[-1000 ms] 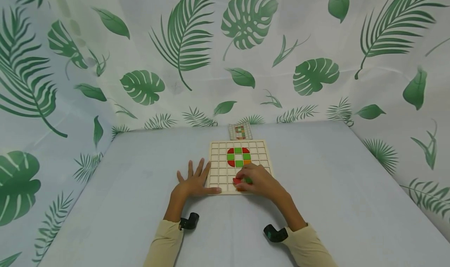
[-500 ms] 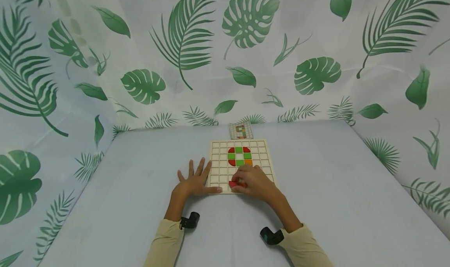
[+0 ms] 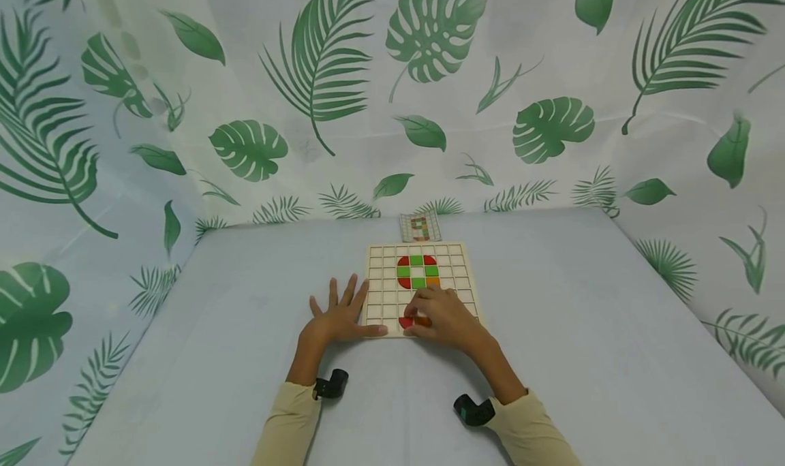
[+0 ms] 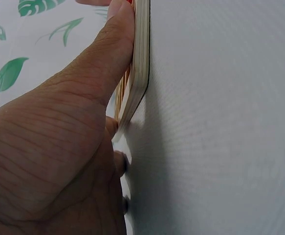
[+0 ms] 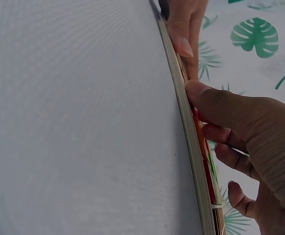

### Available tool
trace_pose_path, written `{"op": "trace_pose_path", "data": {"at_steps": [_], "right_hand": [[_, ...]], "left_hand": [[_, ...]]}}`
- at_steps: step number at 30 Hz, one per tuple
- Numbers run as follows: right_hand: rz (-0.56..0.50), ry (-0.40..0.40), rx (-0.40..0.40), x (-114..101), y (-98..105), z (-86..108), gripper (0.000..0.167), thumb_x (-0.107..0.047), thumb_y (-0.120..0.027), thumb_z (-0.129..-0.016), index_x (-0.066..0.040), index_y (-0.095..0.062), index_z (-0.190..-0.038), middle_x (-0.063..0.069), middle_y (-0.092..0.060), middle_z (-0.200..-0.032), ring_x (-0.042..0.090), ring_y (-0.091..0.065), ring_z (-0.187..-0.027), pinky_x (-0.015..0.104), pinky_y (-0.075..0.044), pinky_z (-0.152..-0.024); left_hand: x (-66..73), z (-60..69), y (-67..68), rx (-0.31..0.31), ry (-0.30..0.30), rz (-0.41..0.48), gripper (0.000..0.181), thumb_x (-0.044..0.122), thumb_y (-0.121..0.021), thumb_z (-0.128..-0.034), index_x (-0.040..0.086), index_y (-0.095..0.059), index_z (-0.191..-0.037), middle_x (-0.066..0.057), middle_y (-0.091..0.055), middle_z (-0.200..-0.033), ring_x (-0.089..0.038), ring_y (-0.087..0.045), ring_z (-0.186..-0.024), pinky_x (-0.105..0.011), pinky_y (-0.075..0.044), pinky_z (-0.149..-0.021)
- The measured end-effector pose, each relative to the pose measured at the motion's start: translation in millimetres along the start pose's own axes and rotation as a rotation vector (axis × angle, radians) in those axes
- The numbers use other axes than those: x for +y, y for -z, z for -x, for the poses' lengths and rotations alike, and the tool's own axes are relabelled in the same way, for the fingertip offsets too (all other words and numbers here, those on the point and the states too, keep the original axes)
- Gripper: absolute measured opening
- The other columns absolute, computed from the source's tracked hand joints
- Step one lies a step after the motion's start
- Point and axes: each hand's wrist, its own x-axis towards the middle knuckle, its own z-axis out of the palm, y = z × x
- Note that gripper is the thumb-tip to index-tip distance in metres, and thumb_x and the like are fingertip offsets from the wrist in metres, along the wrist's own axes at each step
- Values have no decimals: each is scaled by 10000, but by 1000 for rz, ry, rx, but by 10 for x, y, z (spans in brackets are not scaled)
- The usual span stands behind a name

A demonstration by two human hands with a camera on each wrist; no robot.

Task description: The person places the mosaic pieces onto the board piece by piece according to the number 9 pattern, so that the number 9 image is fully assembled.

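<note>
A square wooden grid board (image 3: pixel 383 292) lies on the table, with red, green and orange tiles set in some cells. My left hand (image 3: pixel 334 323) rests at its left side, fingers spread, thumb on the near left corner. At the near edge my right hand (image 3: pixel 450 318) has thumb and fingers bent about a red tile (image 3: pixel 405 322) with a rounded side, which lies low in the bottom row. An orange tile (image 3: pixel 423 321) shows under that hand. In the right wrist view the right thumb (image 5: pixel 206 95) lies over the board's edge; the fingers partly hide the tiles.
Behind the board lies a small pattern card (image 3: pixel 420 227) with a coloured grid design. A white cloth covers the table (image 3: pixel 245 282). Leaf-printed curtains (image 3: pixel 362 152) rise at the back and both sides.
My right hand has moved slightly left with the red tile, which has gone from tilted in the fingers to lying low in the bottom row. The left hand stays in place.
</note>
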Motion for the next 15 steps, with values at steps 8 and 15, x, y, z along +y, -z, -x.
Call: {"op": "trace_pose_path", "data": {"at_steps": [8,15], "right_hand": [[2,-21,-2,-10,24,14,253,-401,-805,-792,-191,-718,-904,-46,-659,-959,176,-582,-998,371,-453,-779],[14,-32,9,-17,33,27,254,-408,-807,-788,-194,-710,-886,-48,-664,-953,174,-581,-989,364,-457,-773]], "left_hand": [[13,10,16,3,4,7,1076,724,-602,-804,221,-68,-1592,-70,58,-1662,-432,174,-1483,-780,36,-1066],[6,5,2,5,-1,4,1072,725,-597,-807,224,-65,-1592,-71,56,-1662,-434,171,-1484,-780,37,-1066]]}}
